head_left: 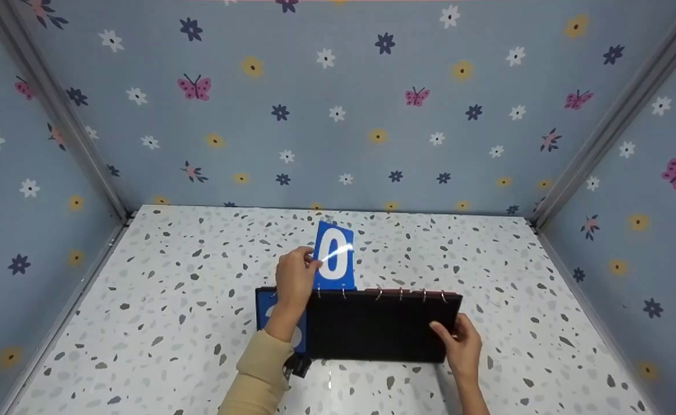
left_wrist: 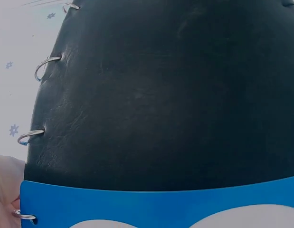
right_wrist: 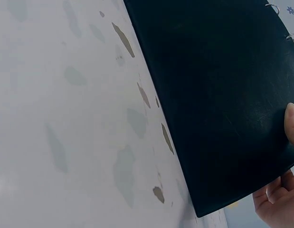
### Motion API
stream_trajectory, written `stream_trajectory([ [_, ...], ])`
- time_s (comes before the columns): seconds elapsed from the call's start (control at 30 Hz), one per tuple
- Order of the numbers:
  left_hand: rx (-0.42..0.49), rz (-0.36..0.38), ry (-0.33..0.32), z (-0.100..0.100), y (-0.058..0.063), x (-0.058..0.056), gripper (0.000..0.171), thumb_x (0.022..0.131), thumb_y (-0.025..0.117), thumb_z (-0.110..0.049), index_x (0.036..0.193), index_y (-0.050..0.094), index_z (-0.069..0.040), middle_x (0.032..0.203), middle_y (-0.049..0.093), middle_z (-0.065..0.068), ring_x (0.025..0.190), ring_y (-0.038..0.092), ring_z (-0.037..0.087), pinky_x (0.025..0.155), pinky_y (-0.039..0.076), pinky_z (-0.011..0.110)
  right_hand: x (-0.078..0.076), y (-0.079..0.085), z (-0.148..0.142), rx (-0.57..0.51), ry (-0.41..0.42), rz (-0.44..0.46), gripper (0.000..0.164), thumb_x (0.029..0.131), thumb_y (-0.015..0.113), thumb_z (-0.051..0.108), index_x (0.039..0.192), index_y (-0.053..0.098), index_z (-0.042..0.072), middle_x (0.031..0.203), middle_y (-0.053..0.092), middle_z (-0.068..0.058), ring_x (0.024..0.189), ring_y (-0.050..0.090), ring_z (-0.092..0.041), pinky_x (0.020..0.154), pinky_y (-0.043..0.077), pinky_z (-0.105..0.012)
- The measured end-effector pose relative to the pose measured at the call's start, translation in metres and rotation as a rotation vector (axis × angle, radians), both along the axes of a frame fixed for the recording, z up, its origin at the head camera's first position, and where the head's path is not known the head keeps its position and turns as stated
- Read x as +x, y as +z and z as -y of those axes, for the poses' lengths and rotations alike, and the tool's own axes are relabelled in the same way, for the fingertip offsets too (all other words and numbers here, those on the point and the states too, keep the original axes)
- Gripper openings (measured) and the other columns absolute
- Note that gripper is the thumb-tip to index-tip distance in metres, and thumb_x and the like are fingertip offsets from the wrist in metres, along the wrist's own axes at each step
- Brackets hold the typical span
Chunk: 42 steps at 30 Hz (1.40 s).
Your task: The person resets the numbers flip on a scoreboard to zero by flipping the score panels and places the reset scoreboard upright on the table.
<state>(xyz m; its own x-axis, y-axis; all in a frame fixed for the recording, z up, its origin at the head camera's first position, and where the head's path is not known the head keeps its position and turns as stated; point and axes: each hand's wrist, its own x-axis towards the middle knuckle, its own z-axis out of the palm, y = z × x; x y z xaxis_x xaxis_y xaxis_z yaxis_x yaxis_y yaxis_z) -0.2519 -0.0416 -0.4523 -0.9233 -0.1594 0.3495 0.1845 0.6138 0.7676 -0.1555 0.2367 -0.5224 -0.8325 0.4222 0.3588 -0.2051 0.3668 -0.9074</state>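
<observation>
A black flip scoreboard [head_left: 378, 328] with metal rings along its top edge stands tilted on the table. One blue number card [head_left: 333, 253], showing a white 0, is turned up over the rings, and glare crosses it. My left hand [head_left: 294, 279] pinches this card's left edge between thumb and fingers. Another blue card [head_left: 265, 302] hangs on the scoreboard's left end, its white digit partly hidden behind my left forearm. At the lower right corner, my right hand [head_left: 464, 349] grips the scoreboard, with the thumb [right_wrist: 292, 124] on its front and the fingers behind.
The white speckled table [head_left: 159, 276] runs back to a blue flowered panel [head_left: 338, 127]. Similar panels stand at the left and right, joined by grey metal corner posts [head_left: 620, 109]. A small black device [head_left: 299, 366] sits at my left wrist.
</observation>
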Motion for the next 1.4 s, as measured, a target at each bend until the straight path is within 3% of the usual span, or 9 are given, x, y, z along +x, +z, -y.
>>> stream_trajectory([
  [0.2,-0.114,0.059,-0.014,0.000,0.001,0.000,0.014,0.077,0.072,-0.011,0.084,0.069,0.001,0.075,0.066,0.010,0.065,0.060,0.019,0.060,0.048,0.033,0.000,-0.001,0.000,-0.006,0.004,-0.009,0.020,0.070,0.073,-0.005,0.084,0.059,-0.008,0.071,0.060,-0.015,0.059,0.052,-0.012,0.054,0.042,-0.018],
  [0.33,-0.208,0.022,-0.028,0.002,0.000,0.003,0.018,0.080,0.070,-0.019,0.073,0.071,-0.003,0.067,0.065,0.007,0.055,0.057,0.016,0.054,0.046,0.033,-0.002,-0.007,-0.003,-0.018,0.015,-0.022,0.020,0.070,0.073,-0.005,0.084,0.059,-0.007,0.071,0.060,-0.015,0.059,0.052,-0.011,0.054,0.042,-0.018],
  [0.43,-0.230,-0.014,-0.029,0.003,0.000,0.005,0.021,0.080,0.069,-0.022,0.070,0.071,-0.004,0.064,0.063,0.005,0.052,0.056,0.016,0.052,0.045,0.033,-0.006,-0.016,-0.007,-0.023,0.016,-0.018,0.020,0.071,0.073,-0.003,0.085,0.060,-0.005,0.071,0.060,-0.012,0.059,0.052,-0.010,0.055,0.042,-0.018],
  [0.6,-0.183,-0.111,-0.004,0.005,0.003,0.014,0.016,0.079,0.070,-0.018,0.073,0.070,-0.004,0.069,0.064,0.006,0.061,0.059,0.019,0.058,0.046,0.035,-0.011,-0.029,-0.012,-0.015,0.004,-0.027,0.021,0.070,0.075,0.002,0.085,0.060,-0.001,0.071,0.060,-0.007,0.060,0.053,-0.009,0.055,0.043,-0.017],
  [0.77,-0.108,-0.279,0.054,0.008,0.001,0.030,0.010,0.078,0.071,-0.011,0.079,0.067,-0.002,0.075,0.063,0.007,0.067,0.059,0.021,0.063,0.046,0.036,-0.011,-0.031,-0.013,-0.001,-0.006,-0.056,0.021,0.070,0.075,0.001,0.084,0.059,0.000,0.070,0.060,-0.005,0.060,0.054,-0.009,0.056,0.043,-0.016],
  [0.93,-0.011,-0.445,0.107,0.014,-0.006,0.049,0.012,0.079,0.069,-0.006,0.088,0.065,-0.001,0.084,0.062,0.009,0.077,0.057,0.023,0.069,0.045,0.036,-0.011,-0.028,-0.012,-0.014,-0.032,0.016,0.022,0.070,0.076,0.004,0.085,0.060,-0.001,0.073,0.062,-0.008,0.061,0.054,-0.009,0.056,0.043,-0.017],
  [1.03,0.038,-0.508,0.138,0.019,-0.014,0.060,0.016,0.077,0.069,-0.003,0.092,0.063,0.000,0.090,0.061,0.010,0.084,0.056,0.024,0.075,0.043,0.034,-0.010,-0.024,-0.010,-0.026,-0.034,0.044,0.023,0.070,0.076,0.004,0.087,0.061,-0.003,0.076,0.063,-0.011,0.062,0.054,-0.009,0.057,0.043,-0.017],
  [1.27,0.094,-0.494,0.207,0.029,-0.035,0.079,0.032,0.074,0.073,-0.005,0.101,0.058,0.003,0.102,0.054,0.012,0.099,0.049,0.025,0.088,0.037,0.028,-0.001,-0.003,0.000,-0.008,-0.013,0.004,0.021,0.070,0.073,-0.004,0.085,0.059,-0.008,0.075,0.061,-0.017,0.061,0.054,-0.010,0.056,0.043,-0.017],
  [1.4,0.121,-0.442,0.247,0.034,-0.049,0.086,0.041,0.071,0.076,-0.005,0.105,0.055,0.003,0.104,0.051,0.014,0.098,0.048,0.025,0.085,0.037,0.031,0.001,-0.001,0.002,0.010,-0.019,0.002,0.020,0.071,0.073,-0.004,0.085,0.059,-0.008,0.075,0.061,-0.017,0.061,0.054,-0.010,0.056,0.043,-0.017],
])
